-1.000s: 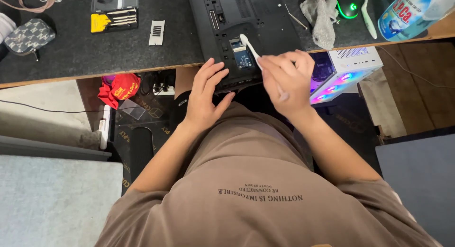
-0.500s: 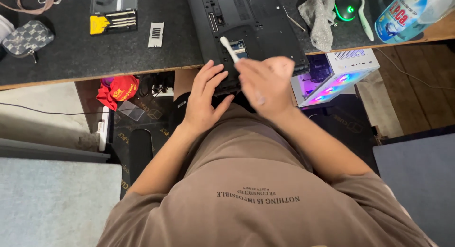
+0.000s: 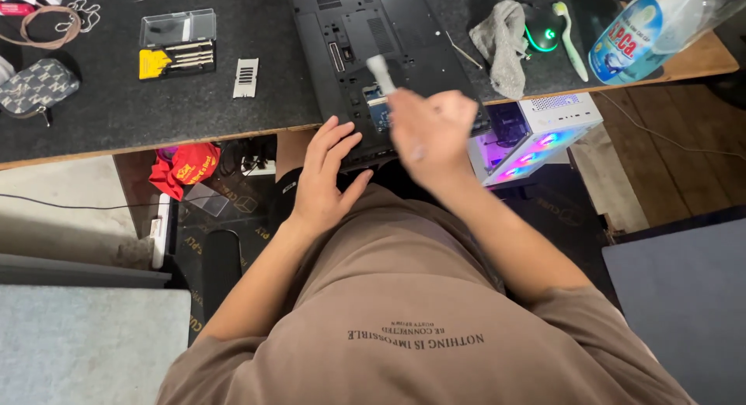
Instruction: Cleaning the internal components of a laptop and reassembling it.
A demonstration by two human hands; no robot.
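Observation:
A black laptop [image 3: 365,32] lies upside down on the dark desk mat, with an open bay showing a blue board near its front edge. My right hand [image 3: 431,129] is closed around a white toothbrush [image 3: 381,71], its head over the open bay; the hand is blurred. My left hand [image 3: 322,172] rests flat on the laptop's near edge with the fingers spread, holding nothing.
On the mat lie a screwdriver kit with a clear lid [image 3: 177,43], a small white vent cover [image 3: 245,77], a grey cloth [image 3: 501,40], a green toothbrush [image 3: 571,40], a patterned pouch [image 3: 35,86] and a plastic bottle [image 3: 660,24]. A glowing white computer case [image 3: 536,133] stands below the desk edge.
My right hand has slid left along the laptop with the white toothbrush, from the right of the open bay to over it. My left hand stayed on the laptop's edge.

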